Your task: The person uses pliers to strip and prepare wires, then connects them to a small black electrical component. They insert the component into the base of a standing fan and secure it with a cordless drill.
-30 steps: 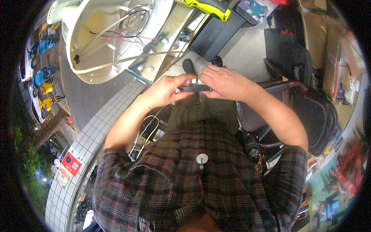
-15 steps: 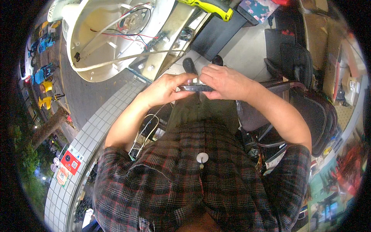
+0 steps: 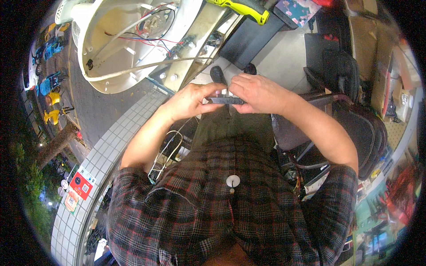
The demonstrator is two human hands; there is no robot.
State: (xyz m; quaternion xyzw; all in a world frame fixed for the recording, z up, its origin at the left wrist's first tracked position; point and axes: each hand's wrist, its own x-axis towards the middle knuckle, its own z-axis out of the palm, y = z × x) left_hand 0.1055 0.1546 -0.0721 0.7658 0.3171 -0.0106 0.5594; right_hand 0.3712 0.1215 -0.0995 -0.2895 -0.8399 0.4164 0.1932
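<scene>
In front of my body I hold a small dark bar-shaped part [image 3: 224, 101] with a few short white pegs along its upper side. My left hand [image 3: 191, 101] pinches its left end between thumb and fingers. Curled over the right end, my right hand [image 3: 261, 94] has its fingertips at the white pegs and its thumb side below the bar. The fingers partly cover both ends. Beyond my left hand lies an opened cream plastic housing [image 3: 96, 46] with red, black and blue wires inside. A thick off-white cable [image 3: 133, 68] runs across it.
A grey tiled ledge [image 3: 128, 128] curves along my left. Past the housing is a yellow-green tool [image 3: 250, 11] near a dark box [image 3: 253, 42]. Dark chairs [image 3: 350, 137] stand at my right, with cardboard [image 3: 361, 48] behind. Loose white cables [image 3: 171, 150] hang below my left forearm.
The dark bar has tilted slightly in my fingers, so more of its near face shows. Both hands stay almost in place with their grip kept.
</scene>
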